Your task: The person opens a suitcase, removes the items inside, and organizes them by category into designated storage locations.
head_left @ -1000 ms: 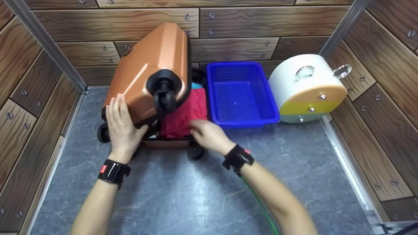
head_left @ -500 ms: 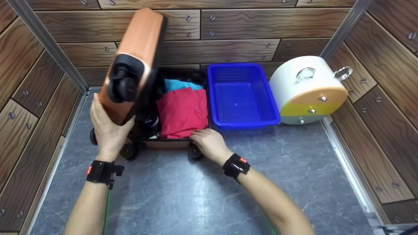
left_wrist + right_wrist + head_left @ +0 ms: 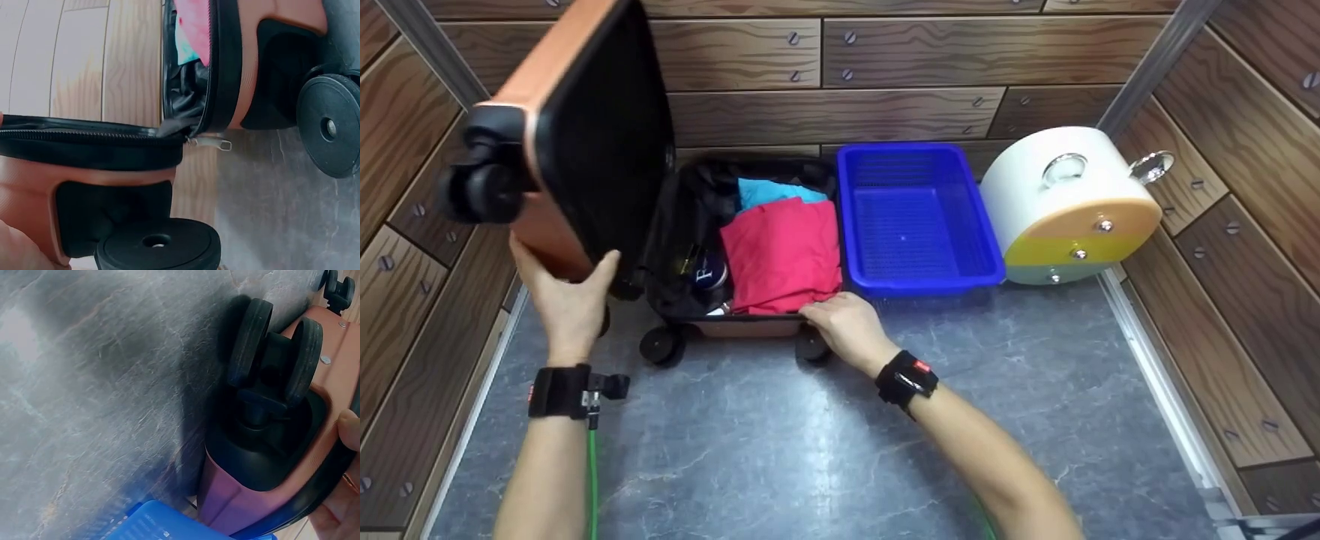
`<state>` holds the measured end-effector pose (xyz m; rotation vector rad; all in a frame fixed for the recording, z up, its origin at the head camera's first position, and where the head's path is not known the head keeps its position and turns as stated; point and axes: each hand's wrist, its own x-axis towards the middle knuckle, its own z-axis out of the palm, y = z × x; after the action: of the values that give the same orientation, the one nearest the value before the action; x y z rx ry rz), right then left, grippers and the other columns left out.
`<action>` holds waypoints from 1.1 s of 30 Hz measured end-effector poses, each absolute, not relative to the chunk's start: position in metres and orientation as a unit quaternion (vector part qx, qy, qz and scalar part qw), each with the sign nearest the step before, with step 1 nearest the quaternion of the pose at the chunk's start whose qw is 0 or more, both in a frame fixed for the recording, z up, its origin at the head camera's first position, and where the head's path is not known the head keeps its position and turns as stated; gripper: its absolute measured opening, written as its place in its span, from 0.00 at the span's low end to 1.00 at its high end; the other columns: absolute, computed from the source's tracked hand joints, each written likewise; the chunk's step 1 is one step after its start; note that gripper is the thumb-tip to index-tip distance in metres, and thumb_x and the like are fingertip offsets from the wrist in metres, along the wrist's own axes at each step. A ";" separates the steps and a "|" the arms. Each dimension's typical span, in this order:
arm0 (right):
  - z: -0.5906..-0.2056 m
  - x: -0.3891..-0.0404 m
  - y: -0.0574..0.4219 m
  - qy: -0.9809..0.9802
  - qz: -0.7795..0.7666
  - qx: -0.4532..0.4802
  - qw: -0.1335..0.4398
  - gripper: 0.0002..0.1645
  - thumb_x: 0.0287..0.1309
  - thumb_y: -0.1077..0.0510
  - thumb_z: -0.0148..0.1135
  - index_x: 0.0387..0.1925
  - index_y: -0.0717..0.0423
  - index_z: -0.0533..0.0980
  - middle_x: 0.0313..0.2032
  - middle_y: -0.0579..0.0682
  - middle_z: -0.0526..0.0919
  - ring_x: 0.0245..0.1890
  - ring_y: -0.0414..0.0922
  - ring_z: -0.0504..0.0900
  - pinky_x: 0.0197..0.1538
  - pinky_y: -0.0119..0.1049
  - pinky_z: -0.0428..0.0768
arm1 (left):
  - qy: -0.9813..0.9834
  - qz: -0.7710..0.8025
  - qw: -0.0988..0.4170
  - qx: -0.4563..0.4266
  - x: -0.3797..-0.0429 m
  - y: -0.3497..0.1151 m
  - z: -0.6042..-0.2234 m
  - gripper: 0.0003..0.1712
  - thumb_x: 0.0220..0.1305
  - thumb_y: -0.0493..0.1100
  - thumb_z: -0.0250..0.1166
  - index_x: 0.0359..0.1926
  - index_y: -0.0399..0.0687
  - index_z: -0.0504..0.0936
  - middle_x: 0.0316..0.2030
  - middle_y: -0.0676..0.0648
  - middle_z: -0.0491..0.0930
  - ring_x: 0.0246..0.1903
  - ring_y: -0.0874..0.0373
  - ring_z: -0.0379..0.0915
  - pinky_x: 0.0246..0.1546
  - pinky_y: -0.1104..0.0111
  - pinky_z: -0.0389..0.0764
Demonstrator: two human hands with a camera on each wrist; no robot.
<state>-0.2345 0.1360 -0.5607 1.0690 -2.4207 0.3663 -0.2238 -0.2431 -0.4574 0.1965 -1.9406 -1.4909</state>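
Note:
An orange hard-shell suitcase stands unzipped, its lid (image 3: 604,142) tilted up on the left. My left hand (image 3: 566,311) grips the lid's near edge, thumb on the black-lined inner side. My right hand (image 3: 851,334) holds the front right rim of the suitcase base (image 3: 750,328), with the thumb against the outer shell in the right wrist view. Inside the base lie a folded red cloth (image 3: 784,259), a light blue cloth (image 3: 772,193) and a dark round container with white lettering (image 3: 710,271). A zipper pull (image 3: 214,143) hangs at the hinge corner in the left wrist view.
A blue plastic basket (image 3: 997,274) sits right beside the suitcase. Farther right stands a round white cabinet (image 3: 1027,169) with colored drawer fronts. Wood-patterned walls enclose the grey floor (image 3: 780,450). Black caster wheels (image 3: 661,345) jut from the suitcase's near side.
The lid has swung up and leftward with my left hand, uncovering the clothes and container. My right hand has settled on the base's front right rim.

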 end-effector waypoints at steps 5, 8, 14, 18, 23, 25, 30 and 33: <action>-0.560 -0.235 0.139 -0.880 0.138 0.388 0.237 0.10 0.66 0.58 0.65 0.47 0.50 0.86 0.41 0.45 0.90 0.39 0.45 0.87 0.51 0.41 0.80 | -0.728 -0.605 0.301 0.115 -0.219 -0.253 -0.459 0.66 0.56 0.44 0.78 0.82 0.49 0.41 0.79 0.51 0.47 0.74 0.68 0.44 0.70 0.80 0.45; -0.560 -0.234 0.140 -0.879 0.140 0.389 0.238 0.10 0.66 0.58 0.66 0.47 0.50 0.86 0.41 0.45 0.90 0.40 0.44 0.87 0.51 0.41 0.80 | -0.698 -0.647 0.275 0.138 -0.221 -0.265 -0.470 0.67 0.57 0.47 0.78 0.83 0.57 0.37 0.80 0.55 0.42 0.74 0.70 0.40 0.70 0.79 0.45; -0.560 -0.233 0.141 -0.881 0.141 0.387 0.233 0.10 0.66 0.59 0.66 0.48 0.50 0.86 0.41 0.45 0.90 0.40 0.44 0.87 0.52 0.40 0.81 | -0.606 -0.740 0.259 0.133 -0.223 -0.284 -0.488 0.66 0.59 0.42 0.76 0.82 0.68 0.38 0.78 0.55 0.47 0.74 0.61 0.49 0.70 0.69 0.60; -0.560 -0.234 0.140 -0.884 0.136 0.384 0.229 0.11 0.66 0.58 0.66 0.48 0.49 0.86 0.43 0.45 0.90 0.41 0.44 0.88 0.53 0.40 0.81 | -0.558 -0.779 0.248 0.142 -0.221 -0.290 -0.492 0.63 0.61 0.41 0.75 0.82 0.70 0.39 0.78 0.55 0.48 0.74 0.62 0.48 0.71 0.71 0.58; -0.561 -0.234 0.140 -0.883 0.137 0.385 0.230 0.11 0.66 0.58 0.66 0.48 0.49 0.86 0.43 0.45 0.90 0.42 0.44 0.88 0.53 0.41 0.81 | -0.509 -0.814 0.243 0.134 -0.222 -0.296 -0.499 0.60 0.62 0.38 0.74 0.81 0.72 0.44 0.75 0.53 0.54 0.73 0.58 0.53 0.71 0.69 0.59; -0.561 -0.234 0.140 -0.883 0.139 0.384 0.230 0.11 0.65 0.58 0.67 0.48 0.49 0.86 0.44 0.45 0.90 0.43 0.44 0.88 0.53 0.41 0.81 | -0.503 -0.820 0.236 0.139 -0.222 -0.299 -0.504 0.58 0.63 0.40 0.73 0.80 0.74 0.45 0.75 0.54 0.55 0.73 0.59 0.52 0.71 0.68 0.58; -0.562 -0.233 0.139 -0.884 0.137 0.383 0.230 0.11 0.64 0.58 0.68 0.48 0.50 0.86 0.45 0.45 0.90 0.45 0.43 0.88 0.55 0.41 0.80 | -0.467 -0.842 0.227 0.145 -0.223 -0.306 -0.518 0.53 0.66 0.39 0.70 0.80 0.72 0.48 0.74 0.54 0.57 0.73 0.60 0.54 0.71 0.69 0.57; -0.562 -0.233 0.139 -0.883 0.137 0.383 0.234 0.11 0.64 0.58 0.68 0.48 0.51 0.86 0.45 0.45 0.90 0.45 0.43 0.88 0.56 0.41 0.80 | -0.450 -0.853 0.208 0.163 -0.224 -0.311 -0.526 0.54 0.68 0.41 0.69 0.81 0.74 0.43 0.75 0.56 0.55 0.74 0.63 0.50 0.74 0.68 0.50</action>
<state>-0.2332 0.1394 -0.5621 1.0516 -2.4245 0.3759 -0.2244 -0.3106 -0.5258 0.4525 -1.2513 -2.3753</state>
